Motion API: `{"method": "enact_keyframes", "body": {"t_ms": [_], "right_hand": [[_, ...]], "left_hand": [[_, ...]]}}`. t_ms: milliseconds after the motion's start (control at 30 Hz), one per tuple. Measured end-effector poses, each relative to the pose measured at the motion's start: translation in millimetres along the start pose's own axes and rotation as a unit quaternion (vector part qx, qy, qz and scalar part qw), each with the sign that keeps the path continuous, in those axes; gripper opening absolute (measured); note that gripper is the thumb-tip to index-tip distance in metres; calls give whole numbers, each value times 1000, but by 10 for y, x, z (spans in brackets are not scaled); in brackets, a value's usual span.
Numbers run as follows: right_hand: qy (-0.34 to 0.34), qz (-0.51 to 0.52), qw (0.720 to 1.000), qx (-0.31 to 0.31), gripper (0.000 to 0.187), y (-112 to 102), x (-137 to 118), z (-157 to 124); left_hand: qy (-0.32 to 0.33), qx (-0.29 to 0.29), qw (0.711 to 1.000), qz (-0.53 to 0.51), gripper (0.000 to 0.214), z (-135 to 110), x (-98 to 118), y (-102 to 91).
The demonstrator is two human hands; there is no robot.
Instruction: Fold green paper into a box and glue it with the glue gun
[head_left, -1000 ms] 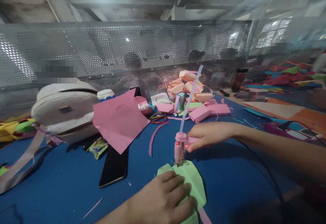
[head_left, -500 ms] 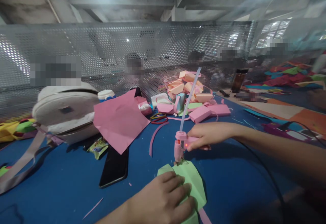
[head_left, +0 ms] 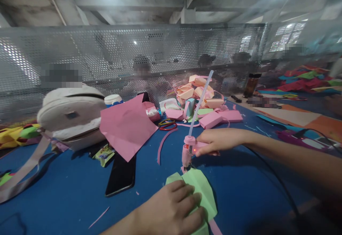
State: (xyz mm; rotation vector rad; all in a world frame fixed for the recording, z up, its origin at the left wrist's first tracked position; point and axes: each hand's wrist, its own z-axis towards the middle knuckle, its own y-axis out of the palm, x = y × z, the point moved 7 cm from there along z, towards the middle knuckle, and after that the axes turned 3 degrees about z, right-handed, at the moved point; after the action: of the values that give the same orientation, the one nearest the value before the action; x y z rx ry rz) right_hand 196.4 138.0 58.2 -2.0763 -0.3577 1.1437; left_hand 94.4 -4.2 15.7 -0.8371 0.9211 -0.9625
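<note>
My right hand (head_left: 217, 141) is closed around the handle of a pink glue gun (head_left: 188, 151) with a long clear glue stick (head_left: 200, 103) poking up from its back. The gun's nozzle points down at the far tip of a folded green paper (head_left: 201, 192) on the blue table (head_left: 66, 196). My left hand (head_left: 171, 210) lies flat on the near part of that green paper, fingers together, pressing it down. A black cord (head_left: 278, 181) runs from the gun toward the lower right.
A black phone (head_left: 121, 176) lies left of the green paper, under a pink sheet (head_left: 127, 124). A white round bag (head_left: 71, 115) sits at the left. A heap of folded pink and peach paper pieces (head_left: 200, 99) and rubber bands (head_left: 166, 124) lie behind the gun. A perforated metal screen (head_left: 133, 57) closes the back.
The glue gun's nozzle has lifted slightly off the green paper's tip. Both hands stay almost where they were; the view shifted a little.
</note>
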Motion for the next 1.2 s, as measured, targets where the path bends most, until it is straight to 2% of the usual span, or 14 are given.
{"method": "enact_keyframes", "body": {"t_ms": [400,633,900,1200], "right_hand": [[7,-9,999,34,42,-46,-17,-10],[12,-1,1000,26,43,-54,-50,-58],[15,-38,999,-4,49,6,-128,-108],[30,-52,998,4,51,21,-90,-110]], "left_hand": [[-4,-2,1000,3,23,-6,2,-1],[-1,2,1000,6,23,-5,2,-6],[-3,-2,1000,-1,23,-11,5,9],[-3,-8,1000,7,24,-9,10,7]]}}
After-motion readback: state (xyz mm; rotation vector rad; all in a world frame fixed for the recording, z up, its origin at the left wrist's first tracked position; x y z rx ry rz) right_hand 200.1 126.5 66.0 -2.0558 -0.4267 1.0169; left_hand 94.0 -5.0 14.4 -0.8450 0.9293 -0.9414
